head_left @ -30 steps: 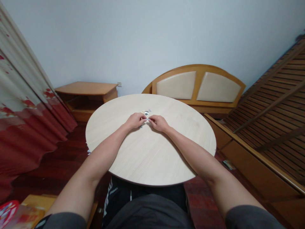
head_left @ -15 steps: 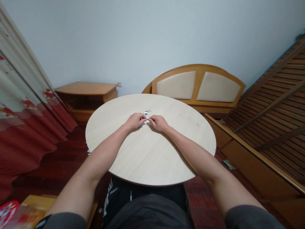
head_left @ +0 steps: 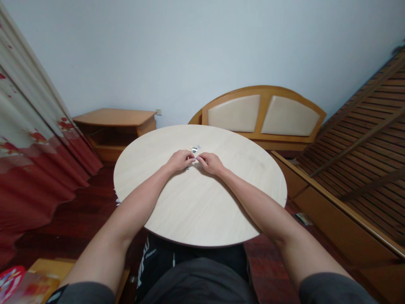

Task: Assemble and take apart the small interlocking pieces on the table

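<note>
As small pieces point(head_left: 194, 150) lie on the round table's point(head_left: 202, 211) far half, item: your left hand point(head_left: 181, 160) and right hand point(head_left: 211, 163), just beside them, fingertips pinched; contents too small to tell.

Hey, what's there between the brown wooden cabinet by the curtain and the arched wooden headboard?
A small, pale rectangular wall plate, probably a socket, just beside the cabinet, with the headboard farther right; the head view shows it.

- White lettering point(head_left: 151, 255) is printed on the black trousers point(head_left: 196, 253), below the hands point(head_left: 181, 160); it is too blurred to be read.
- No words can be made out on the round red-edged item point(head_left: 11, 283), far lower left.
</note>
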A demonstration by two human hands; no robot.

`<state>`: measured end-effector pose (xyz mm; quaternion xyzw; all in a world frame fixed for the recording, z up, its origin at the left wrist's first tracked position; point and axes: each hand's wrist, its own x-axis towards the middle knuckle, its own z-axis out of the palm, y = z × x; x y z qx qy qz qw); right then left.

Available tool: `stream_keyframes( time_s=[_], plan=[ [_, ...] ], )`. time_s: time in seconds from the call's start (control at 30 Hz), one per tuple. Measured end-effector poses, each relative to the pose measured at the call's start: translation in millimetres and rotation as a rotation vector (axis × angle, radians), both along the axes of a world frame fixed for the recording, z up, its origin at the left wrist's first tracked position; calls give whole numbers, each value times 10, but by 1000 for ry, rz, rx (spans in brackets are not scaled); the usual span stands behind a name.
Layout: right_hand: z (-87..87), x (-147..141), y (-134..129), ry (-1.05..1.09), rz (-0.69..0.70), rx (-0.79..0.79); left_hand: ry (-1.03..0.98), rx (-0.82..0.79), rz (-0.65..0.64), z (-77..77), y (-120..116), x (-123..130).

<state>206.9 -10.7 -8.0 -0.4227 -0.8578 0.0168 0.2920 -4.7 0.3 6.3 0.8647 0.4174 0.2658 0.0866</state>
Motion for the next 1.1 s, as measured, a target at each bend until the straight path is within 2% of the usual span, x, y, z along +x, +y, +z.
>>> stream_keyframes(
  time_s=[0.27, 0.57, 1.1],
  plan=[
    [6, -2, 15, -41, -14, -9, -21, 0, 23, 8, -19, 1],
    [-35, 15, 55, 45, 49, -5, -16, 7, 8, -14, -6, -2],
    [-35, 12, 39, 71, 7, 7, 0, 6, 23, 7, -18, 12]
  ],
)
